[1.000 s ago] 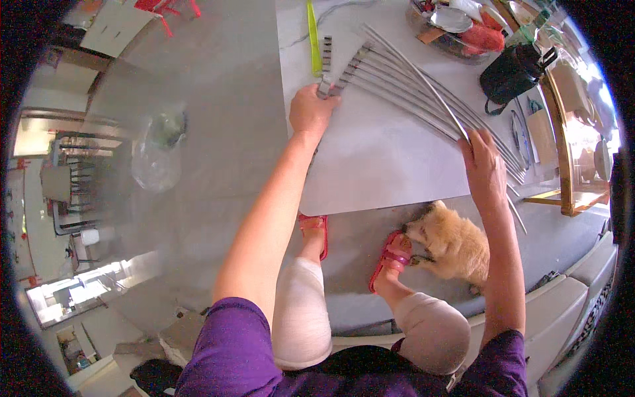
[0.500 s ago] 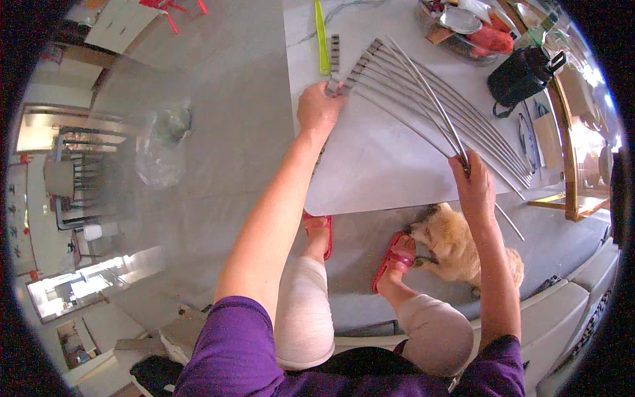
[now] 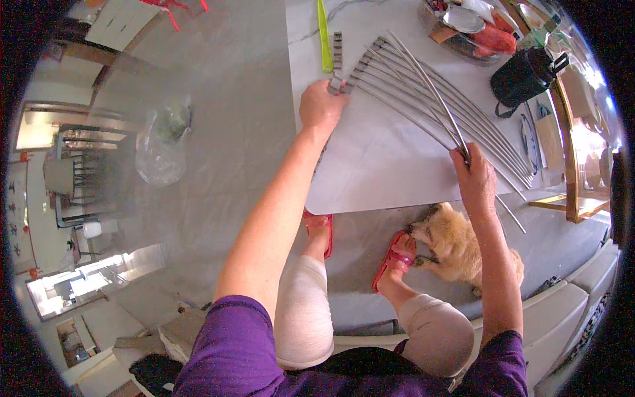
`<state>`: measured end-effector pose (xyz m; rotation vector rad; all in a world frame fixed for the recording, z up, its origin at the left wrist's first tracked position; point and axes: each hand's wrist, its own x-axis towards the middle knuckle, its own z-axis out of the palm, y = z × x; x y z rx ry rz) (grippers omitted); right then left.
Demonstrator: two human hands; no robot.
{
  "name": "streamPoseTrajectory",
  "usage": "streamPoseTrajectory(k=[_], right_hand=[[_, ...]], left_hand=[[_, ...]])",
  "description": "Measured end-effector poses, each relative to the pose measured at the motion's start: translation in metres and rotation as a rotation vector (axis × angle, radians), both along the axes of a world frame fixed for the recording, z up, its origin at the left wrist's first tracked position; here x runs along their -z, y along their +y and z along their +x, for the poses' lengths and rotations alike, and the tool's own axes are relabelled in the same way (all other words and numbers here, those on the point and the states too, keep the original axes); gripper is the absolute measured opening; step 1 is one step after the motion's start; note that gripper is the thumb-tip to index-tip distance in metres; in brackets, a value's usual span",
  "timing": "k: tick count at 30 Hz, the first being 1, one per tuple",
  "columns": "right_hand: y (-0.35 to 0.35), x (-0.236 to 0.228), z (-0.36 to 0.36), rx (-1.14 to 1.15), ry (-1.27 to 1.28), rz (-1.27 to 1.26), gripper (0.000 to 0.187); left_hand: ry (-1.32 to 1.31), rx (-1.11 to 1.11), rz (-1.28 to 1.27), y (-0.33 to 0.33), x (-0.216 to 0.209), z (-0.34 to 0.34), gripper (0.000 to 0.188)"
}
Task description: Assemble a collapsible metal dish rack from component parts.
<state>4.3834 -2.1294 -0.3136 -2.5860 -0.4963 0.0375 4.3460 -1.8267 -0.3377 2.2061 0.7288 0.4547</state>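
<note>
Leftmost, a clear plastic bag [image 3: 162, 142] lies on the grey floor [image 3: 225, 172]; beside it the white table [image 3: 370, 172] carries a fan of long metal rods [image 3: 423, 99]; the left hand [image 3: 322, 106] is closed on the fan's gathered end, near a green strip [image 3: 324, 40]; the right hand [image 3: 475, 177] is clamped on one rod where the fan spreads toward the table's edge; below, a tan dog [image 3: 463, 248] lies by a red sandal [image 3: 395, 258]; farther right sits a black bag [image 3: 526, 76].
</note>
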Motion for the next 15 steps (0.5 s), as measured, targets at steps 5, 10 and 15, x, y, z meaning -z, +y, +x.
streamPoseTrajectory(k=[5, 10, 15], right_hand=[[0.0003, -0.0007, 0.0021, -0.010, 0.001, -0.014, 0.025], [-0.0006, 0.0056, 0.0037, -0.029, -0.034, 0.005, 0.024], [0.0010, 0.0058, 0.0037, -0.025, -0.032, -0.031, 0.024]], left_hand=[[0.020, 0.007, -0.021, -0.0014, -0.0009, 0.0018, 0.025], [0.030, 0.015, -0.039, -0.0001, 0.0018, 0.0018, 0.026], [0.022, 0.006, -0.002, 0.0018, 0.0044, 0.0028, 0.026]])
